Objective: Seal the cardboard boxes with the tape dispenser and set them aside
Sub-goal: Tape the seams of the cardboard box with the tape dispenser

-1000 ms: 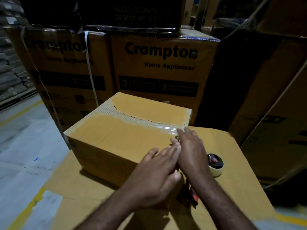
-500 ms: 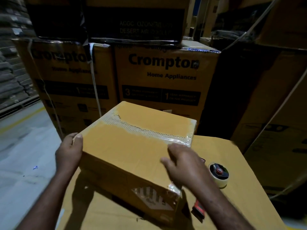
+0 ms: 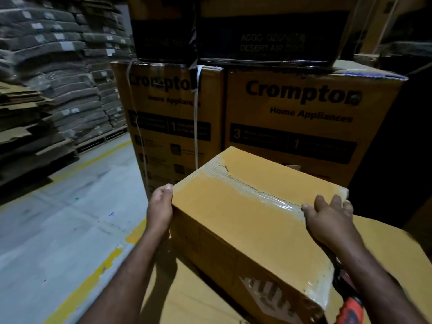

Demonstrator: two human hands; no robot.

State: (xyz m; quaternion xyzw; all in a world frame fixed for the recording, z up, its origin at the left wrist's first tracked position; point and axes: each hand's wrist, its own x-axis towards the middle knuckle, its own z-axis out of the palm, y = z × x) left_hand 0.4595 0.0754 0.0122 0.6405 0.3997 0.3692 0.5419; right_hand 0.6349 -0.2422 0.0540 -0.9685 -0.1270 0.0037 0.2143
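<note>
While both hands clasp it at opposite ends, the cardboard box [image 3: 236,220] sits over a flat cardboard sheet [image 3: 388,242] that serves as the work surface, in front of a stack of large printed cartons [image 3: 304,113] marked "Crompton Home Appliances". It is a plain tan-yellow carton, wider than it is tall. A strip of clear tape [image 3: 254,190] runs along its top seam from the far left edge to the right end. The tape is wrinkled and ribbed, with a ragged tear near its far end and a glossy stretch near the right hand. More clear tape wraps the near right corner, and it covers a pale printed mark on the front face. The left hand [image 3: 160,206] grips the box's left corner, with the thumb hooked on the top edge and the fingers hidden behind the side. The right hand [image 3: 329,218] holds the right end, its fingers spread across the top and bent at the far edge, its thumb on the tape. Whether the base rests on the sheet or is raised off it cannot be told. Just beside the box's near right corner, under the right forearm, the orange handle of the tape dispenser [image 3: 351,311] shows. To the left, a grey floor [image 3: 58,230] carries a worn yellow line, with flattened cardboard and stacked sacks beyond it.
</note>
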